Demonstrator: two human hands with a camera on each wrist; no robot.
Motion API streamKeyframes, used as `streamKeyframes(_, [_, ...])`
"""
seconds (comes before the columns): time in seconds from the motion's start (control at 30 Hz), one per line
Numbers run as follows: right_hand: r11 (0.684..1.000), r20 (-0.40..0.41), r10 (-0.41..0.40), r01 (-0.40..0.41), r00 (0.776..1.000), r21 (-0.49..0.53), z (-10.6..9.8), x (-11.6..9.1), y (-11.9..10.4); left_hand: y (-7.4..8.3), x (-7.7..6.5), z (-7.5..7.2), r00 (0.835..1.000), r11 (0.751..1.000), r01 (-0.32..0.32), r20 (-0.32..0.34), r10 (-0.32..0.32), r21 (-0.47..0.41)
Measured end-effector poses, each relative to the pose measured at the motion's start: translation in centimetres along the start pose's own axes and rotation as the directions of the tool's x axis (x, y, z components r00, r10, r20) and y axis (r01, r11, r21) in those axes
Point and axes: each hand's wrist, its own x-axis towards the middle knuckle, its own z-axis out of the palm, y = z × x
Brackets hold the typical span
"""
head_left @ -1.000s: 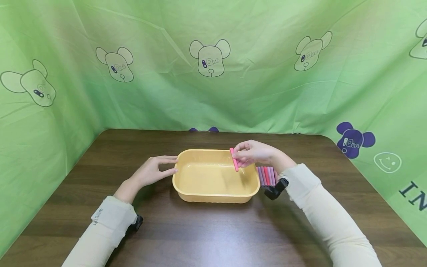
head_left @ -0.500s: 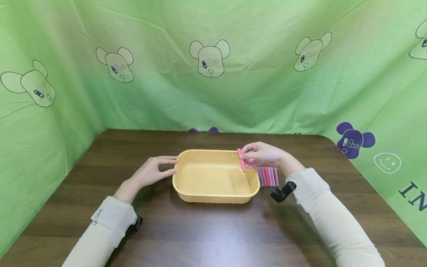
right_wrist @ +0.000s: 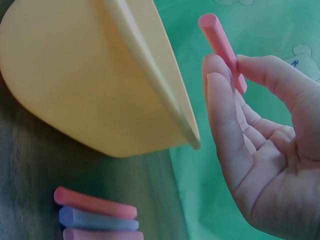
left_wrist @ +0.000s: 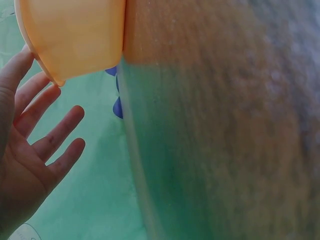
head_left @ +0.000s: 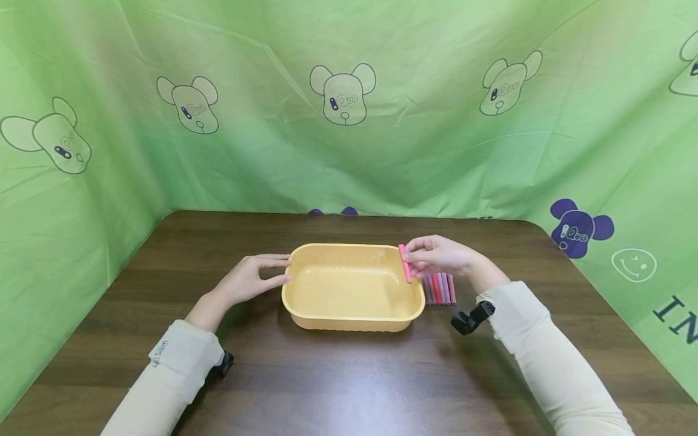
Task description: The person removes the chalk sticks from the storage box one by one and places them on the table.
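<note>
My right hand (head_left: 438, 255) pinches a pink chalk stick (head_left: 405, 264) between thumb and fingertips, above the right end of a yellow plastic basin (head_left: 351, 318). In the right wrist view the chalk stick (right_wrist: 220, 42) is tilted, clear of the basin's rim (right_wrist: 145, 65). At the basin's left end, my left hand (head_left: 246, 280) touches the rim with outstretched fingers. The left wrist view has that hand's (left_wrist: 35, 145) fingertips against the rim, the other fingers spread and straight. Inside the basin no other stick shows.
Right of the basin, several purple, red and pink chalk sticks (head_left: 440, 289) lie side by side on the brown wooden table (head_left: 327, 381), partly hidden by the basin and right hand. A green printed cloth (head_left: 272, 151) hangs behind and at the sides.
My right hand has moved to the right and slightly toward me with the pink chalk stick, from over the basin to its right rim. The left hand and the basin have stayed put.
</note>
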Motion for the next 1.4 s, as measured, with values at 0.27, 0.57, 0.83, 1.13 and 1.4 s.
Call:
streamKeyframes(0.27, [1.000,0.000,-0.005,0.005,1.000,0.021,-0.4,-0.7,0.7,-0.2,0.0,-0.1,1.000,1.000,0.002,0.002,-0.002,0.005])
streamKeyframes(0.57, [0.999,-0.018,-0.008,0.009,1.000,0.034,-1.0,-1.4,1.6,-0.2,0.0,0.0,1.000,1.000,0.000,-0.003,0.000,0.004])
streamKeyframes(0.83, [0.999,-0.015,-0.016,0.017,1.000,0.043,-1.5,-1.8,2.5,-0.4,0.0,0.0,1.000,1.000,0.008,0.004,-0.008,0.005])
streamKeyframes(1.13, [0.997,-0.034,-0.018,0.021,0.999,0.076,-2.0,-2.2,3.9,-0.3,0.0,0.1,1.000,1.000,0.001,0.002,-0.001,0.004])
streamKeyframes(1.4, [0.992,-0.025,-0.033,0.036,0.999,0.120,-2.5,-3.0,5.0,-0.4,0.0,0.1,1.000,1.000,0.000,0.000,0.000,0.004])
